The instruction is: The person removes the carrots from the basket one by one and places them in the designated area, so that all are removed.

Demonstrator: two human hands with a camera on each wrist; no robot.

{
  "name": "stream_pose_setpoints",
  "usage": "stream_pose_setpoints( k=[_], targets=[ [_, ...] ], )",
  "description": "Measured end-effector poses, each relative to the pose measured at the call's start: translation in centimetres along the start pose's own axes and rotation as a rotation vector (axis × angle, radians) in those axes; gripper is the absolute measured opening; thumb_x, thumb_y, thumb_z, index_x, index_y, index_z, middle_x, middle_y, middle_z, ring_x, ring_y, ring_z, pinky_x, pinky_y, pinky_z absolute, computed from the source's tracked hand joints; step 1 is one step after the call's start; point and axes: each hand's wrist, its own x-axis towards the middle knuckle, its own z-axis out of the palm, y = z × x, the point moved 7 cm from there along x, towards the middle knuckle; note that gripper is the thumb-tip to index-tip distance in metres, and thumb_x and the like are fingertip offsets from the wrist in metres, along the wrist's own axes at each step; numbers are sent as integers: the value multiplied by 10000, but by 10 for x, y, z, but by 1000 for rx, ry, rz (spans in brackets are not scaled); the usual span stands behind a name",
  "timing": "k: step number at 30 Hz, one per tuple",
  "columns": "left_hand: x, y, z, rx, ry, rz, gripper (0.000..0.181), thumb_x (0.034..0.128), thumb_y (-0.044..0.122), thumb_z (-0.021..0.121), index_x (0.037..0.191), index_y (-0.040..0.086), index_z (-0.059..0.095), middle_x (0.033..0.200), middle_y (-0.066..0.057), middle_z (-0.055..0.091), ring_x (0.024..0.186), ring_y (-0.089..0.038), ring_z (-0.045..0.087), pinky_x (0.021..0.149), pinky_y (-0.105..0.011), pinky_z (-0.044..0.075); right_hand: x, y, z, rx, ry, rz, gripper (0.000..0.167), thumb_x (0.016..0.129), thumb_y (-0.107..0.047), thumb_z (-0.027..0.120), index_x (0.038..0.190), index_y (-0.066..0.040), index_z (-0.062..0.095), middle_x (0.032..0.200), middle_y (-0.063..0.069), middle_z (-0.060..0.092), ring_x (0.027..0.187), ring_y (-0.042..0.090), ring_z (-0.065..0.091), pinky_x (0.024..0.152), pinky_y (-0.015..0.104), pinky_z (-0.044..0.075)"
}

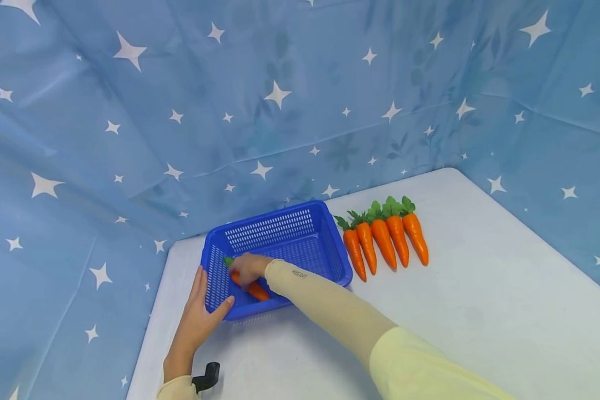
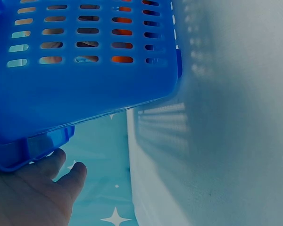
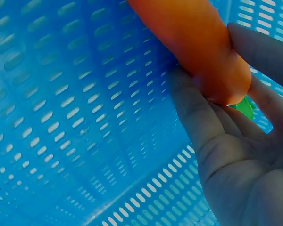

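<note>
My right hand (image 1: pixel 250 268) reaches inside a blue perforated plastic basket (image 1: pixel 336 250) and grips an orange carrot (image 1: pixel 258 291) near its leafy end. In the right wrist view, fingers and thumb lie on both sides of the carrot (image 3: pixel 198 42), with a bit of green leaf (image 3: pixel 244 107) behind it. At the basket's near left corner is my left hand (image 1: pixel 195 319), touching it with fingers extended along the left side and the thumb by the front rim. The left wrist view shows the basket wall (image 2: pixel 85 84) close up, with orange visible through its slots.
Right of the basket, several carrots (image 1: pixel 383 241) with green tops lie in a row on the white table (image 1: pixel 480 289). A blue star-patterned curtain (image 1: pixel 300 111) rises behind and beside the table. Something black (image 1: pixel 207 376) sits at the left wrist.
</note>
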Motion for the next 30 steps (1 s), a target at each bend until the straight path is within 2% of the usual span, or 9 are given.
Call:
stream_pose_setpoints(
  k=[7,10,14,17,23,30],
  targets=[
    [1,2,2,11,-1,11,1091,1016,550,648,1713,40,-19,1787,-183,-36,1595,-518,117,1202,-722,198,-2,8,-4,25,4,-44,553,954,-127,804,1488,-187,672,1422,8,665,1172,152,618,1096,309,496],
    [1,4,3,16,-1,13,1090,1017,557,643,1715,48,-22,1788,-180,-36,1590,-525,127,1196,-722,205,-5,13,-10,80,15,-56,594,925,-103,816,1496,-155,661,1420,29,666,1101,148,629,1006,278,542],
    [-2,4,3,17,-1,8,1092,1016,555,645,1715,47,-22,1787,-187,-30,1589,-530,126,1198,-729,197,-12,23,-21,215,26,-57,625,915,-51,803,1515,-94,630,1324,69,680,930,161,624,819,246,581],
    [-2,4,3,17,-5,-3,1091,1015,553,645,1717,55,-26,1787,-188,-30,1590,-529,122,1197,-732,195,-18,31,-31,301,50,-55,630,923,-30,788,1526,-63,607,1284,82,676,880,163,635,764,239,592],
    [-2,2,2,23,-8,-25,1094,1014,556,640,1718,77,-47,1789,-174,-44,1591,-529,119,1189,-734,201,-31,38,-56,401,102,-87,634,959,-27,776,1555,-32,561,1348,133,656,964,183,657,809,250,612],
    [-4,1,0,33,-14,-38,1098,1012,548,644,1717,78,-55,1789,-171,-55,1602,-510,87,1204,-735,170,-47,47,-82,413,162,-90,656,960,-38,774,1573,-36,538,1313,151,646,974,216,673,816,269,621]
  ],
)
